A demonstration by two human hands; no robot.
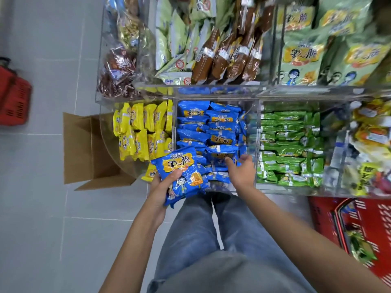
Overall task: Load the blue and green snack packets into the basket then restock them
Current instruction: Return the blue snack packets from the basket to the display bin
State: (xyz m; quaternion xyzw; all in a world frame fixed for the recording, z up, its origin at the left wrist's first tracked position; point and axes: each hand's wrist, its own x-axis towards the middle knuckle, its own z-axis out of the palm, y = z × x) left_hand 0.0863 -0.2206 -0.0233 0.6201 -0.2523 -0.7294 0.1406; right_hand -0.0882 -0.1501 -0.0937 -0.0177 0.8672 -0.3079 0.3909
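Two hands work at the clear shelf bins (head view only). Left hand (160, 190): fingers (174, 176) clenched round held blue packets (183, 166), just short of the blue bin. Right hand (241, 171): fingers (230, 161) released, spread over the binned blue packets (213, 127), grasping nothing (blurred; contact unclear). Green packets (289, 149) fill the bin right of the right fingers. Yellow packets (139, 132) lie beyond the left fingers. Red basket (376, 218) on the floor, rightward and nearer than the right fingers.

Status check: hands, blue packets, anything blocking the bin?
Left hand holds a stack of blue packets. Right hand open, over the blue compartment. Red basket lower right, green packets inside. Nothing in the way.
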